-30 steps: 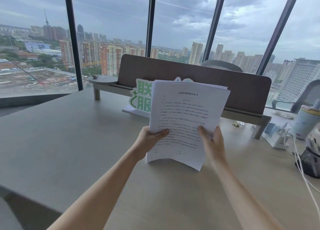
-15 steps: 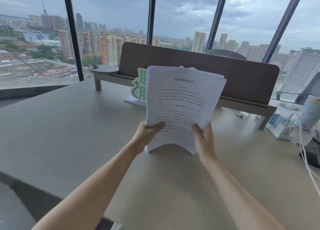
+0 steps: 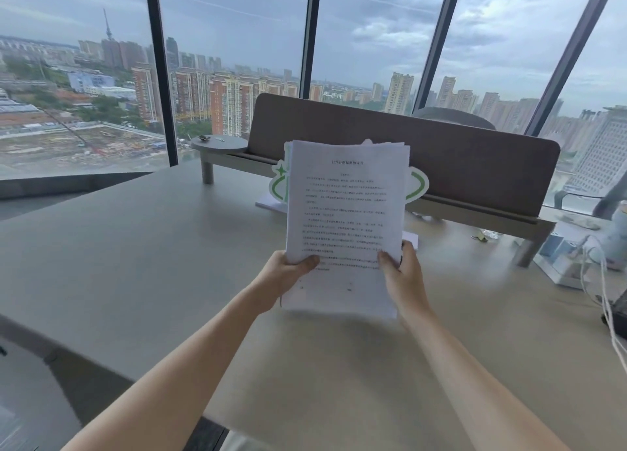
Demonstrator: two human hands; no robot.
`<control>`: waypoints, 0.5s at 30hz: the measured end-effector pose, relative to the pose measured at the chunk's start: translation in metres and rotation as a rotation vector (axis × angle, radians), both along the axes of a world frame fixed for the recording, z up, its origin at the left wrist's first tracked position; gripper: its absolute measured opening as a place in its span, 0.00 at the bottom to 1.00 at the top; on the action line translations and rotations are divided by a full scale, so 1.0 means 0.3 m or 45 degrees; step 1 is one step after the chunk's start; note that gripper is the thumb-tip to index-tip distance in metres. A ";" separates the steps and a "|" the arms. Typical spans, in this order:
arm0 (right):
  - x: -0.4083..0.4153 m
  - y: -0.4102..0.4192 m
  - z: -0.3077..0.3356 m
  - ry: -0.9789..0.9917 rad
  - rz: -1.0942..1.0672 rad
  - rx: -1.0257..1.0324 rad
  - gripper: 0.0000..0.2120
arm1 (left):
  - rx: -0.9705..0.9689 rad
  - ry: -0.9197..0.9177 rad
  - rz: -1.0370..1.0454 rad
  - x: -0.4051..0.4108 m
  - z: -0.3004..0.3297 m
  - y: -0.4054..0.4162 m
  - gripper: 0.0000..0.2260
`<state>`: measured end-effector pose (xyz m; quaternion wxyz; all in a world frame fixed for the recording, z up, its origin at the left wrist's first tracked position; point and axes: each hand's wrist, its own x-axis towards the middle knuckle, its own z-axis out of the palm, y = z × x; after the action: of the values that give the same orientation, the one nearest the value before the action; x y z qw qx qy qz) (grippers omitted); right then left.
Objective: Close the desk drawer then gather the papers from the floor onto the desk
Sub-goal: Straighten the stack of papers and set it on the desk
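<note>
A stack of white printed papers (image 3: 346, 210) stands nearly upright over the middle of the beige desk (image 3: 152, 264), its bottom edge close to or on the desktop. My left hand (image 3: 288, 271) grips the stack's lower left side, thumb on the front sheet. My right hand (image 3: 402, 271) grips the lower right side the same way. The sheets look squared together, with the edges fanned slightly at the top right. The drawer and the floor papers are out of view.
A brown divider panel (image 3: 475, 165) on a low shelf crosses the back of the desk. A green-and-white sign (image 3: 280, 182) stands behind the papers. A power strip (image 3: 559, 264), white cables (image 3: 607, 301) and a dark object sit at the right edge. Glass windows lie beyond.
The stack has turned from tilted to straight upright and squared, and has lowered toward the desktop. Both hands kept their grip on its lower sides.
</note>
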<state>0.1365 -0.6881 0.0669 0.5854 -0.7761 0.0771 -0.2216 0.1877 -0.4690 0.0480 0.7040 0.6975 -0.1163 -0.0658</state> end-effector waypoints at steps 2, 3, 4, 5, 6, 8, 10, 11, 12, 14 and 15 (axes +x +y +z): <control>0.002 0.018 0.017 0.027 0.017 0.024 0.13 | -0.016 0.030 -0.014 -0.010 0.014 0.027 0.14; 0.000 0.031 0.028 0.036 0.022 0.070 0.14 | -0.018 0.050 0.002 -0.019 0.028 0.039 0.15; -0.002 0.045 0.039 0.046 0.021 0.129 0.13 | -0.021 0.068 0.024 -0.031 0.043 0.050 0.15; -0.003 0.060 0.049 0.057 0.026 0.191 0.13 | -0.029 0.082 0.040 -0.040 0.057 0.063 0.15; 0.000 0.073 0.057 0.074 0.038 0.251 0.14 | -0.051 0.095 0.047 -0.047 0.068 0.079 0.15; 0.007 0.094 0.063 0.112 0.066 0.358 0.15 | -0.106 0.103 0.053 -0.060 0.086 0.116 0.16; 0.017 0.115 0.065 0.144 0.099 0.422 0.15 | -0.106 0.075 0.081 -0.074 0.103 0.157 0.15; 0.024 0.125 0.065 0.173 0.112 0.433 0.15 | -0.084 0.058 0.099 -0.080 0.112 0.177 0.15; 0.026 0.139 0.069 0.208 0.125 0.435 0.15 | -0.057 0.043 0.114 -0.087 0.122 0.197 0.15; 0.026 0.177 0.081 0.273 0.153 0.427 0.13 | -0.024 0.023 0.122 -0.101 0.138 0.236 0.14; 0.025 0.196 0.091 0.296 0.166 0.425 0.13 | -0.020 0.020 0.126 -0.104 0.145 0.255 0.14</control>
<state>0.1439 -0.6293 0.0943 0.7060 -0.6921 0.1294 -0.0764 0.1564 -0.3924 0.0914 0.7127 0.6963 -0.0766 -0.0355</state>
